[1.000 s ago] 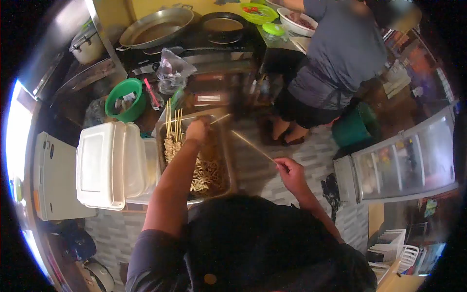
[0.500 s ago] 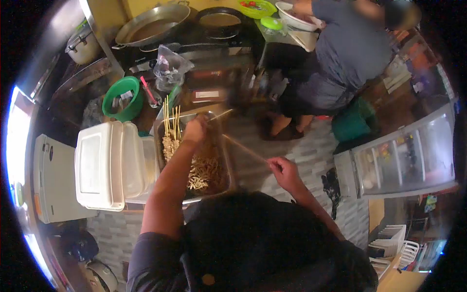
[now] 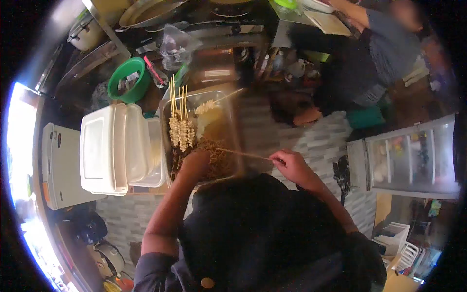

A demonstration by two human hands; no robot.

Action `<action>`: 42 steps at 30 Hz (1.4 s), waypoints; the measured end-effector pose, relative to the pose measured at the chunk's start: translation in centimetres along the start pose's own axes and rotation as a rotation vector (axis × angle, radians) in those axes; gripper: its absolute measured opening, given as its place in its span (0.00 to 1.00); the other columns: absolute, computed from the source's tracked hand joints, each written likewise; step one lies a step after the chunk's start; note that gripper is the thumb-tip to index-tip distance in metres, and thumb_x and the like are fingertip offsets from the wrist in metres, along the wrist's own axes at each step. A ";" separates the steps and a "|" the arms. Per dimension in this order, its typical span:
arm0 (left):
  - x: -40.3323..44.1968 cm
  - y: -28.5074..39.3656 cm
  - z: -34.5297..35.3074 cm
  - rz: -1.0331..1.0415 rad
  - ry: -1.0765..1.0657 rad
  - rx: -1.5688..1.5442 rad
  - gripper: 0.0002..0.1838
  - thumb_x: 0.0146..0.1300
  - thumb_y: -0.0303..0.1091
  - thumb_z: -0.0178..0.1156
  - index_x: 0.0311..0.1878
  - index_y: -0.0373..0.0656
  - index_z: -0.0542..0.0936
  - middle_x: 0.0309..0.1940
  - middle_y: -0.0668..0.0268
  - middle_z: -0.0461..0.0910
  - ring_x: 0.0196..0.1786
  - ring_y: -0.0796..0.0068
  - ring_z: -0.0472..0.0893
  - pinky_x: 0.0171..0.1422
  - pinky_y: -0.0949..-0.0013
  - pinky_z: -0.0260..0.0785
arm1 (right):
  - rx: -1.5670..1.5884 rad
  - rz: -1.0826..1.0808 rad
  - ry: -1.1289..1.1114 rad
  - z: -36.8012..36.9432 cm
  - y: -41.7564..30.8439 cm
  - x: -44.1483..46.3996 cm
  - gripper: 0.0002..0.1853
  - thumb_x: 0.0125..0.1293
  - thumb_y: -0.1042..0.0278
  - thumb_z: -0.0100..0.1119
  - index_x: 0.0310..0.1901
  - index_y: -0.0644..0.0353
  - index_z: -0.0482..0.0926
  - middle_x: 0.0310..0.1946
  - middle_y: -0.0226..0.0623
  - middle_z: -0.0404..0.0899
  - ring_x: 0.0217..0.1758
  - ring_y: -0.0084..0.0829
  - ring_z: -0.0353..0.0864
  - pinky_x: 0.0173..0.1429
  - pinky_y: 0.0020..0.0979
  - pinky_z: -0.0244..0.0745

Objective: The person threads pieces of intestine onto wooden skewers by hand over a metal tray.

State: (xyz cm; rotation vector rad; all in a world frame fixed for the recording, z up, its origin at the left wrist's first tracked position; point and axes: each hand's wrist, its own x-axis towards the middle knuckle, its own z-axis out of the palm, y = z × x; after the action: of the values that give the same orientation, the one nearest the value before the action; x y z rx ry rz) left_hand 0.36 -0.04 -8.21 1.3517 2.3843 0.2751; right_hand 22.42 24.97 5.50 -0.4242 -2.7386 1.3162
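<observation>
Directions taken from the tray's centre.

Surroundings: white plastic tubs (image 3: 99,155), nested on their sides, nine o'clock, just beside the tray. Green basin (image 3: 141,85), small packets inside, ten o'clock. Clear plastic bag (image 3: 175,46), crumpled, and wide metal pan (image 3: 148,14), farther off, both toward eleven. Co-worker (image 3: 396,53), grey top, two o'clock, well apart. Left forearm crosses the tray's near left corner, hiding part of the contents.

Metal tray (image 3: 233,117): rectangular, directly before the person. Loaded skewers (image 3: 182,131), several, pale folded strips on their lower halves, bare ends past the rim at eleven. Single skewer (image 3: 206,107), loaded at one end, toward twelve, bare end pointing to two. Loose strips (image 3: 221,163), brownish heap, five o'clock.

Left hand (image 3: 195,163): palm down, at the heap; finger closure cannot be told. Right hand (image 3: 293,168): outside the tray, four o'clock, thumb and fingers pinching a thin wooden skewer (image 3: 253,156), tip toward the left hand.
</observation>
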 end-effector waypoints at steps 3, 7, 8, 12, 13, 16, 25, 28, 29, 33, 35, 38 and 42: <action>-1.0 3.2 -1.6 -0.110 0.106 -0.027 0.07 0.53 0.32 0.58 0.35 0.43 0.78 0.33 0.52 0.80 0.40 0.53 0.81 0.40 0.55 0.75 | -0.012 -0.020 -0.051 0.3 0.0 0.1 0.07 0.60 0.72 0.57 0.39 0.63 0.79 0.33 0.48 0.80 0.39 0.48 0.80 0.42 0.40 0.74; -0.4 2.2 0.4 0.020 0.395 0.008 0.10 0.52 0.31 0.58 0.38 0.43 0.79 0.36 0.52 0.79 0.39 0.52 0.81 0.41 0.53 0.75 | -0.027 -0.094 -0.108 0.7 -0.1 0.9 0.07 0.61 0.73 0.57 0.40 0.63 0.79 0.33 0.45 0.79 0.37 0.44 0.80 0.40 0.37 0.74; -0.6 3.8 -2.9 -0.085 0.163 -0.002 0.10 0.53 0.32 0.58 0.39 0.43 0.80 0.37 0.52 0.80 0.39 0.51 0.81 0.40 0.53 0.76 | -0.052 -0.105 -0.104 0.8 -0.2 1.1 0.06 0.61 0.74 0.57 0.40 0.63 0.79 0.33 0.43 0.79 0.35 0.39 0.80 0.39 0.33 0.73; -0.5 4.7 -3.5 -0.292 -0.093 -0.040 0.10 0.54 0.32 0.57 0.39 0.42 0.81 0.38 0.52 0.80 0.40 0.50 0.82 0.41 0.53 0.76 | -0.057 -0.218 -0.045 1.2 0.1 1.7 0.06 0.61 0.75 0.57 0.40 0.63 0.79 0.33 0.42 0.79 0.36 0.40 0.80 0.39 0.34 0.74; -0.2 3.7 -1.8 -0.297 -0.090 -0.042 0.10 0.54 0.32 0.57 0.39 0.42 0.81 0.38 0.52 0.80 0.40 0.50 0.82 0.41 0.53 0.76 | -0.062 -0.217 -0.049 1.2 0.0 1.8 0.06 0.61 0.75 0.57 0.40 0.63 0.79 0.33 0.43 0.79 0.36 0.41 0.80 0.39 0.34 0.74; 0.4 1.4 1.7 -0.232 -0.100 0.032 0.10 0.55 0.33 0.57 0.40 0.44 0.81 0.36 0.51 0.81 0.40 0.51 0.82 0.43 0.53 0.76 | -0.058 -0.236 -0.053 1.4 0.3 1.9 0.06 0.61 0.75 0.57 0.39 0.63 0.79 0.33 0.43 0.79 0.35 0.42 0.80 0.38 0.34 0.74; -4.8 5.6 -9.5 -0.164 0.329 -0.848 0.16 0.58 0.22 0.60 0.51 0.38 0.72 0.33 0.59 0.81 0.36 0.67 0.82 0.40 0.68 0.73 | -0.001 -0.215 -0.055 0.1 -0.6 1.7 0.06 0.61 0.76 0.57 0.39 0.63 0.79 0.32 0.42 0.79 0.34 0.38 0.80 0.37 0.32 0.73; -5.8 6.3 -11.9 -0.150 0.354 -1.056 0.17 0.60 0.15 0.56 0.52 0.39 0.72 0.36 0.66 0.77 0.38 0.76 0.79 0.43 0.75 0.70 | 0.024 -0.212 -0.048 -0.4 -1.2 1.8 0.07 0.60 0.76 0.57 0.40 0.63 0.80 0.32 0.41 0.80 0.33 0.34 0.80 0.37 0.30 0.73; -5.9 6.3 -12.4 -0.142 0.348 -1.168 0.17 0.60 0.15 0.54 0.52 0.40 0.72 0.38 0.67 0.76 0.40 0.78 0.78 0.45 0.76 0.70 | 0.038 -0.220 -0.050 -0.6 -1.5 1.9 0.07 0.60 0.76 0.58 0.40 0.63 0.80 0.32 0.40 0.80 0.32 0.31 0.80 0.36 0.29 0.73; -6.2 5.8 -13.0 -0.076 0.319 -1.417 0.17 0.61 0.14 0.50 0.51 0.43 0.72 0.44 0.65 0.74 0.42 0.73 0.77 0.49 0.71 0.70 | 0.109 -0.170 -0.026 -1.1 -2.6 2.0 0.07 0.61 0.77 0.58 0.41 0.64 0.80 0.32 0.38 0.80 0.32 0.25 0.78 0.36 0.26 0.72; -6.5 6.1 -13.7 -0.053 0.317 -1.487 0.16 0.60 0.15 0.50 0.50 0.43 0.73 0.44 0.65 0.75 0.41 0.73 0.77 0.47 0.72 0.71 | 0.139 -0.090 -0.080 -1.8 -3.3 2.2 0.07 0.63 0.71 0.57 0.42 0.60 0.80 0.36 0.41 0.81 0.39 0.34 0.82 0.43 0.33 0.76; -7.1 7.4 -14.9 -0.221 0.266 -1.586 0.14 0.61 0.18 0.52 0.48 0.42 0.74 0.42 0.65 0.76 0.39 0.74 0.78 0.43 0.74 0.71 | 0.119 -0.121 -0.047 -1.7 -2.6 2.5 0.08 0.63 0.70 0.58 0.42 0.60 0.80 0.36 0.39 0.81 0.38 0.32 0.81 0.43 0.32 0.76; -6.2 8.3 -14.7 -0.244 0.279 -1.789 0.13 0.64 0.17 0.48 0.49 0.38 0.76 0.42 0.62 0.78 0.40 0.75 0.79 0.42 0.77 0.72 | 0.159 -0.115 -0.032 -1.4 -2.2 2.9 0.08 0.63 0.69 0.59 0.42 0.60 0.80 0.35 0.39 0.81 0.37 0.32 0.81 0.43 0.31 0.75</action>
State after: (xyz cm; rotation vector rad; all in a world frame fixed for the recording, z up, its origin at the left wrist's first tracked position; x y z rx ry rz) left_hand 3.56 -0.79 9.51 0.1099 1.3100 1.9145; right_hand 19.45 25.56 7.94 -0.2319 -2.6123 1.5080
